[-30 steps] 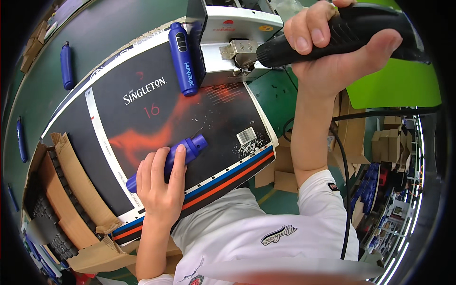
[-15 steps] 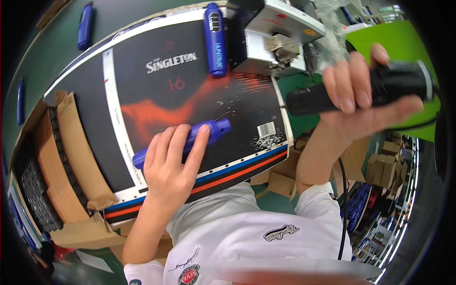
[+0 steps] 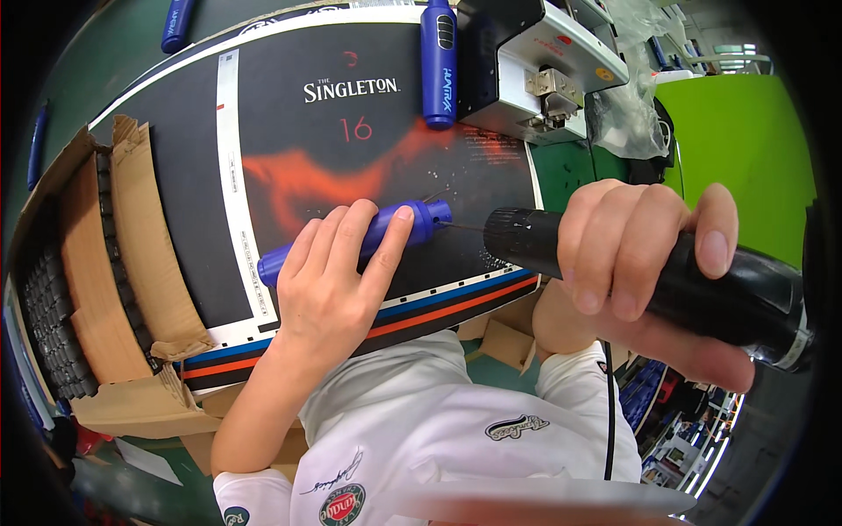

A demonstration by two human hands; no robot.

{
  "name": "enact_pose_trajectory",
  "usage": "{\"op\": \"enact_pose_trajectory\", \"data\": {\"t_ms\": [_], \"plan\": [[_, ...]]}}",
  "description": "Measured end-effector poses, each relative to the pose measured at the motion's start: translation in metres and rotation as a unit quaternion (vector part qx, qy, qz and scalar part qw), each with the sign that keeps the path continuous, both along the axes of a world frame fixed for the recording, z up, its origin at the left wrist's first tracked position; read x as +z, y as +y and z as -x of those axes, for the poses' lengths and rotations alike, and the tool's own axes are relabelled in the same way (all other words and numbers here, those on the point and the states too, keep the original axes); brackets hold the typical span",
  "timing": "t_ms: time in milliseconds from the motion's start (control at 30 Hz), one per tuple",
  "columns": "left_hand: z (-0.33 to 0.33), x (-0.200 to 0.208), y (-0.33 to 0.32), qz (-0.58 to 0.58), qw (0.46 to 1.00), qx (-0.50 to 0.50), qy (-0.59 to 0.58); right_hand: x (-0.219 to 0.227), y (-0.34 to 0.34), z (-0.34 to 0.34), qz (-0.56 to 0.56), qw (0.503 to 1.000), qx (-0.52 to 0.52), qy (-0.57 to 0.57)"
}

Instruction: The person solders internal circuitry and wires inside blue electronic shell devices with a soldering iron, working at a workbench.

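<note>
Lying aslant on a dark printed sheet, the blue tube is pinned under our left hand, its collared end pointing right. Our fingers there are bent over the barrel and grip it; the rightmost, nail showing, stands apart from the others, which lie close together. In our right hand we have a black power screwdriver, fingers wrapped over its body: those nearest the nose sit side by side, one farther back is set apart, and another digit stretches along beneath. Its thin bit reaches the tube's collared end, though we cannot tell whether the tip has gone in.

Beyond our hands, a second blue tube lies near the sheet's far edge, just beside a silver machine with a metal clamp on its front. To our left we see a cardboard box of black pieces; past the sheet, the green table. Clear plastic hangs between the machine and a bright green panel on our right.
</note>
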State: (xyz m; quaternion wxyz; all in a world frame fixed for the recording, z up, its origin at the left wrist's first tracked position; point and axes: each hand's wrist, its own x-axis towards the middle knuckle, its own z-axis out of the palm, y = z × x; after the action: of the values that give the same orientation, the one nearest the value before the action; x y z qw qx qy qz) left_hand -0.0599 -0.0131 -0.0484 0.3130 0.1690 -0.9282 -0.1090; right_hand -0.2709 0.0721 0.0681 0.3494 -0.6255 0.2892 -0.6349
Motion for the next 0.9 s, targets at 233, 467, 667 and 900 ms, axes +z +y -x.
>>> {"op": "enact_pose_trajectory", "data": {"t_ms": [233, 467, 667, 900], "plan": [[0.000, 0.001, 0.000, -0.009, 1.000, 0.004, 0.011, -0.007, 0.002, -0.010, 0.016, 0.999, -0.025, 0.040], [0.000, -0.003, 0.000, 0.001, 1.000, 0.005, 0.015, -0.010, -0.007, -0.015, 0.025, 0.998, 0.018, 0.051], [0.000, -0.002, 0.001, 0.010, 1.000, 0.004, 0.012, -0.007, -0.010, -0.013, 0.002, 0.998, 0.038, 0.048], [0.001, -0.003, 0.002, 0.020, 1.000, 0.006, 0.011, -0.008, -0.014, -0.011, 0.005, 0.994, 0.073, 0.082]]}}
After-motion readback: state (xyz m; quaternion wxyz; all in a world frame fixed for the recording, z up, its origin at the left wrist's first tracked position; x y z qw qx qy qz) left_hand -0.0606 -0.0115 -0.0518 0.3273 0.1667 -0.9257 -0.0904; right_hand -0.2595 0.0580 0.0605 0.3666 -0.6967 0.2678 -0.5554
